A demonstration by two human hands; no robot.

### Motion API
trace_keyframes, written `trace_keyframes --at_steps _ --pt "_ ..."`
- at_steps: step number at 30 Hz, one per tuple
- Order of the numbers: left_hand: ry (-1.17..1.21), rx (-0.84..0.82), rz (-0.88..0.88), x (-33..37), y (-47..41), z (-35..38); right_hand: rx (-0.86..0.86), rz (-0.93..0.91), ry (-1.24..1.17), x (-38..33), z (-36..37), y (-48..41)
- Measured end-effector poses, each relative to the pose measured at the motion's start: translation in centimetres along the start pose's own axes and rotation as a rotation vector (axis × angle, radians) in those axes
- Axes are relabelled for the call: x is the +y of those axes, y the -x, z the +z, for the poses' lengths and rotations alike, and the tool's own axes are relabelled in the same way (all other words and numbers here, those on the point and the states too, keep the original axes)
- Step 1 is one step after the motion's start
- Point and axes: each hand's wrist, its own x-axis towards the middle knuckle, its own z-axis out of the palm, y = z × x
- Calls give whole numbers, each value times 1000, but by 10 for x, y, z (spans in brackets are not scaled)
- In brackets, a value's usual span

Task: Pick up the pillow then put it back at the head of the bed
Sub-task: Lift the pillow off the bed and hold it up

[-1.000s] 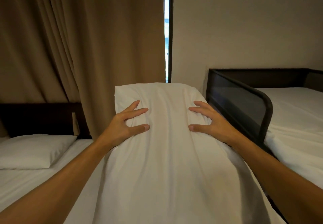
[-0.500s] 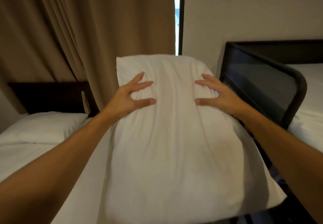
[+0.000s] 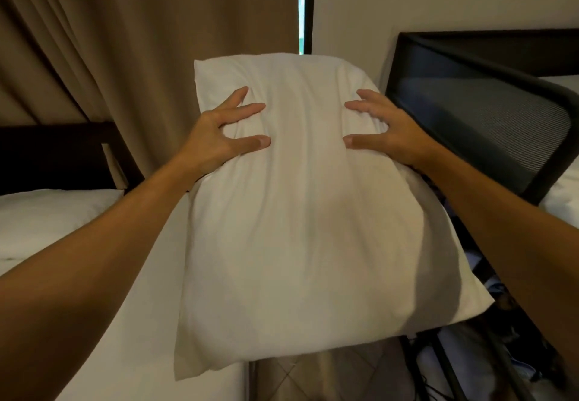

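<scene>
A large white pillow hangs in the air in front of me, lengthwise, its far end raised. My left hand grips its left side near the far end, thumb and fingers pinching the cloth. My right hand grips the right side the same way. The bed with a white sheet lies below and to the left. Its dark headboard stands at the far left. The pillow's near corner overhangs the bed's right edge.
A second white pillow lies at the head of the bed on the left. Brown curtains hang behind. On the right a black mesh bed rail borders another bed. Tiled floor shows in the gap between.
The pillow has been lifted clear of the bed, and its near end now hangs free. Both hands keep their grip. My view has tilted down and the floor gap has come into sight.
</scene>
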Motion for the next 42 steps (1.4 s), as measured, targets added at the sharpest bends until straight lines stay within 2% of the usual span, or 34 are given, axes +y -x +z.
trace_keyframes --at_steps 12,33,42 --pt "94 -73 87 -41 -72 -5 96 65 68 14 -1 -49" --pt "98 -75 127 -55 -221 88 142 32 -10 130 -78 -146" --pt "72 -99 239 -68 -299 113 214 43 54 159 -107 -181"
